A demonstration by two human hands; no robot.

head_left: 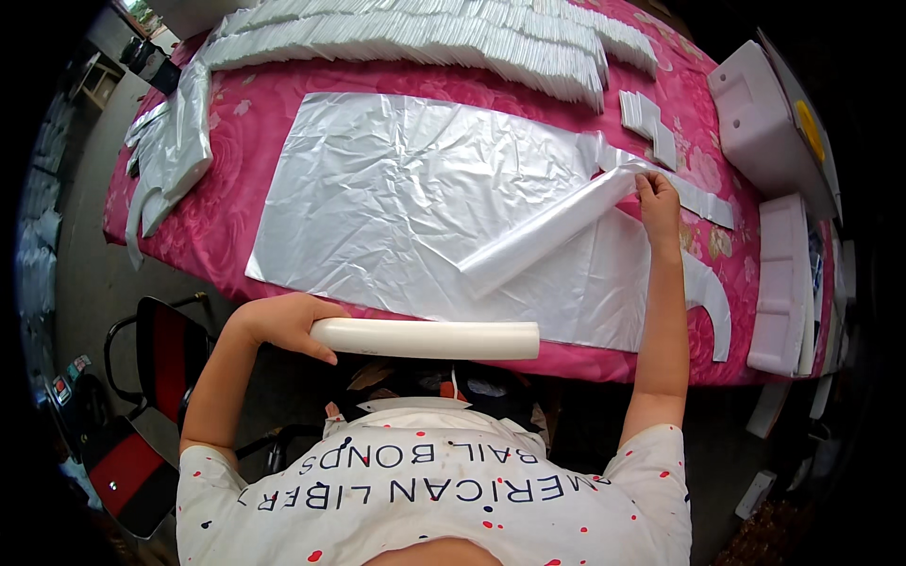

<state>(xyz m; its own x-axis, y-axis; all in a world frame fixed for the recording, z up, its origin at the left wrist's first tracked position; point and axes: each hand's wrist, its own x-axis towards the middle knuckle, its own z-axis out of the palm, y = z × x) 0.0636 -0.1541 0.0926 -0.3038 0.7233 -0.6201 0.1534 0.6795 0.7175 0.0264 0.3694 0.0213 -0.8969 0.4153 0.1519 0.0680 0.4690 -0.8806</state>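
In my left hand (288,323) is a smooth white plastic tube (434,340), gripped at its left end and lying level along the table's near edge. My right hand (658,203) pinches the far right end of a long folded strip of a white plastic bag (547,231). That strip slants across large, flat, wrinkled white plastic bags (377,198) spread over the table. Bag handles (713,302) stick out past my right forearm, and another handle strip (703,200) lies beyond my right hand.
Dense rows of folded white bags (406,42) line the far side of the pink floral tablecloth (236,104). A small folded stack (648,123) lies at the far right. More bags (184,156) drape at the left. White foam boxes (755,104) stand right; a red-black chair (160,354) is lower left.
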